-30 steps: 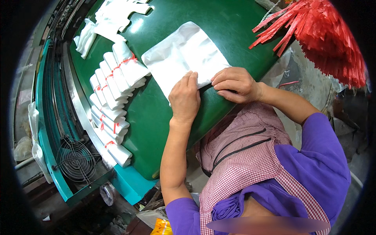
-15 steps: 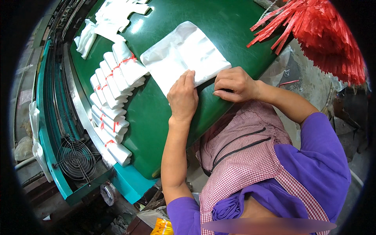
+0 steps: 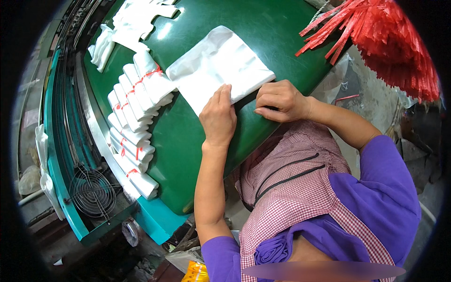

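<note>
On the green tabletop lies a flat stack of white plastic bags [image 3: 225, 61], its far left corner thin and see-through. My left hand [image 3: 218, 117] rests on the near edge of the stack, fingers stretched out and lying flat. By the stack's near right corner is my right hand [image 3: 283, 102], its fingers curled in. Whatever these curled fingers hold, if anything, is hidden. Left of the stack runs a row of rolled white bag bundles [image 3: 141, 124], several tied with red strips; the farthest bundle meets the stack's left side.
More loose white bags [image 3: 134, 23] lie at the table's far left. Red plastic strips [image 3: 376, 47] hang in a thick bunch over the far right edge. A teal machine frame [image 3: 162, 218] with a round wire guard [image 3: 94, 192] borders the green table [image 3: 277, 28] on the left.
</note>
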A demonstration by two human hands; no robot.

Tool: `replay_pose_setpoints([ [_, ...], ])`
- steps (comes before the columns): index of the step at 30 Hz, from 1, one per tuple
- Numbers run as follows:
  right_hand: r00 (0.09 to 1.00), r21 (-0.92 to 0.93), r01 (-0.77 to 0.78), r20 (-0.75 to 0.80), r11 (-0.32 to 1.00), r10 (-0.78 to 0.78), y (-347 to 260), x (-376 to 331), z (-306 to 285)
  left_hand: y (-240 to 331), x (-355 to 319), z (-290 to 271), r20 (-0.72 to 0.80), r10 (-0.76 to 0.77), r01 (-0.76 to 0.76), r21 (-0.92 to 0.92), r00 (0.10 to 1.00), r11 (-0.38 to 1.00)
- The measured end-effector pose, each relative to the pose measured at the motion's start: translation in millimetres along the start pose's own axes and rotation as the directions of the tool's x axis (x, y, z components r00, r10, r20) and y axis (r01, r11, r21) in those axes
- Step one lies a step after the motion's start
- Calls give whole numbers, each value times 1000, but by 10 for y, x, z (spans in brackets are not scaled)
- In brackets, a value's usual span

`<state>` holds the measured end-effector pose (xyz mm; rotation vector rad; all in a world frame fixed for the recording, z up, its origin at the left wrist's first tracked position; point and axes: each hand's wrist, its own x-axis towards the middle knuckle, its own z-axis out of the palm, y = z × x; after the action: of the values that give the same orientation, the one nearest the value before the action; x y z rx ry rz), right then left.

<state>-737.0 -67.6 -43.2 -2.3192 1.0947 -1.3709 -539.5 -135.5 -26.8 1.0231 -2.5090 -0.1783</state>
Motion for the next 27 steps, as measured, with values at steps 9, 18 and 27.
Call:
replay_pose_setpoints([
  [9,1000,-20,-8,0,1000,8,0,5,20,-19,-13,10,-18,5,-5,-14,1000,1000],
  [18,999,-39,-29,19,999,30,-22,16,6,-42,-29,56,-73,11,-13,-23,997,1000],
  [27,1000,-28,-25,10,999,26,-13,23,19,-62,-48,103,-125,29,-33,-32,992,999],
])
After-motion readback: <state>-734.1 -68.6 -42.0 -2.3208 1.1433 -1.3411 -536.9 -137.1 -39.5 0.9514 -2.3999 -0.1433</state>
